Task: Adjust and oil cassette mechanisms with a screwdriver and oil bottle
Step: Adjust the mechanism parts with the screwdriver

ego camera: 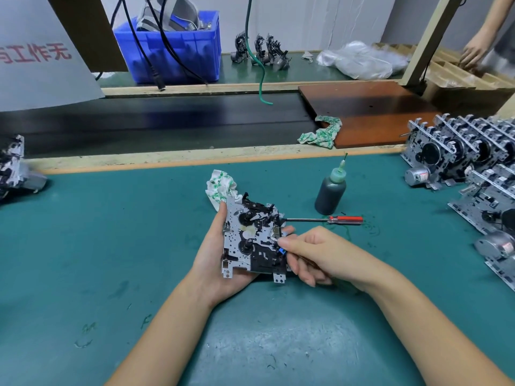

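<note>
Both hands meet on one cassette mechanism [252, 238] above the green mat [111, 246].

Left hand [220, 263] cradles the mechanism from below and the left, thumb curled up along its metal edge; right hand [315, 254], fingers curled, pinches at a small blue part on the mechanism's right edge. Just beyond the right hand, the red-handled screwdriver [324, 220] lies flat on the mat, its tip reaching the mechanism. Past that stands the dark oil bottle [330, 192], upright, apart from both hands. Beyond the left thumb a patterned rag [220, 186] touches the mechanism's far corner. Far right of the right hand, more mechanisms [471, 162] stand in rows.
</note>
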